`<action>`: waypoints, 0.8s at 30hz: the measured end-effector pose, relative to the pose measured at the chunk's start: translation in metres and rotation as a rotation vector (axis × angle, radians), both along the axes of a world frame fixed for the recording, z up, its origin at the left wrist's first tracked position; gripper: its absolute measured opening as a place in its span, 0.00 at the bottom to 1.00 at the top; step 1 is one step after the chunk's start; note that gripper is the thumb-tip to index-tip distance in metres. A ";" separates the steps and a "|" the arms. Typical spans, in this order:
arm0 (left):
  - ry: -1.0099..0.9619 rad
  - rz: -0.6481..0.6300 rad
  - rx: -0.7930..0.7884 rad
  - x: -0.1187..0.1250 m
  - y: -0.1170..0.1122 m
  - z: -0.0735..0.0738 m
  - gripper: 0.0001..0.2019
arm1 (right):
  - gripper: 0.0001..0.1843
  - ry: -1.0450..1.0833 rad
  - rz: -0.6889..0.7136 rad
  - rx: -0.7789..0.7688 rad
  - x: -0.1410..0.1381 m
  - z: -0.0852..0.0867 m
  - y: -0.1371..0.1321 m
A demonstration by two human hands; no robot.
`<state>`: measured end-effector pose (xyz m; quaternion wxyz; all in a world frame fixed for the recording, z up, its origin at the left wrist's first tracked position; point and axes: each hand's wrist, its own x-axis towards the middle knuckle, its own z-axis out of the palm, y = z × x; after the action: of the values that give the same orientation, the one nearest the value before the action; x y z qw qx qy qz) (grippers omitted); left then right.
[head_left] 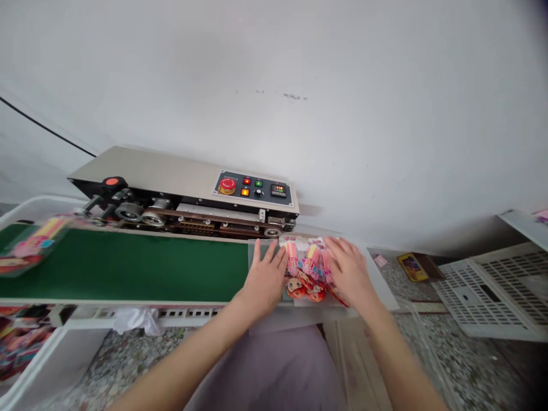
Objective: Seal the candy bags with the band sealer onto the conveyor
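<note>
Several clear plastic packets [306, 268] lie in an overlapping group on the white surface at the right end of the green belt. Inside them show pink-and-yellow parts and red-haired cartoon heads. My left hand [266, 277] lies at their left edge, its fingers stretched out and apart over clear plastic film. At the right edge, my right hand [349, 268] bends its fingers over the packets and grips them; its thumb is mostly hidden. Another filled packet [36, 245], blurred, is at the belt's far left, by the rollers of the sealing machine [184, 182].
The green conveyor belt [149, 268] runs along the machine's front. A red stop button [227, 185] and lit switches sit on its panel. White plastic crates [496, 291] stand on the right floor near a yellow box [413, 267]. A white bin [75, 354] is at lower left.
</note>
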<state>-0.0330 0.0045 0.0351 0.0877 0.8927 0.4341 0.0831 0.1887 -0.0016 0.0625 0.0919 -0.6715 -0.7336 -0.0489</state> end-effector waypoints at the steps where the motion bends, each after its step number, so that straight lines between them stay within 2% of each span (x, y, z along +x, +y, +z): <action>1: 0.007 -0.003 -0.005 0.000 0.002 0.002 0.26 | 0.26 -0.037 -0.025 0.005 0.007 -0.005 -0.007; 4: -0.017 -0.038 -0.008 0.005 0.004 0.001 0.30 | 0.26 -0.150 -0.041 -0.052 0.015 -0.022 -0.025; 7: -0.062 -0.064 0.025 0.011 0.002 -0.012 0.29 | 0.27 -0.200 -0.043 -0.084 0.010 -0.032 -0.031; 10: -0.064 -0.059 0.097 0.009 0.001 -0.026 0.28 | 0.25 -0.212 -0.065 -0.077 0.001 -0.029 -0.028; 12: -0.052 -0.056 0.131 0.005 0.002 -0.031 0.27 | 0.25 -0.207 -0.060 -0.066 -0.005 -0.024 -0.026; 19: -0.042 -0.060 0.121 -0.025 0.004 -0.028 0.26 | 0.25 -0.173 0.028 -0.138 -0.034 -0.019 -0.022; 22: -0.012 0.008 0.123 -0.045 0.004 -0.022 0.25 | 0.24 -0.133 0.080 -0.146 -0.043 -0.018 -0.020; 24: 0.018 0.067 0.111 -0.053 0.004 -0.012 0.24 | 0.24 -0.101 0.086 -0.138 -0.047 -0.013 -0.018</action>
<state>-0.0862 0.0084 0.0227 0.0312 0.8819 0.4593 0.1020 0.1415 -0.0195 0.0497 0.0102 -0.6407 -0.7672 -0.0280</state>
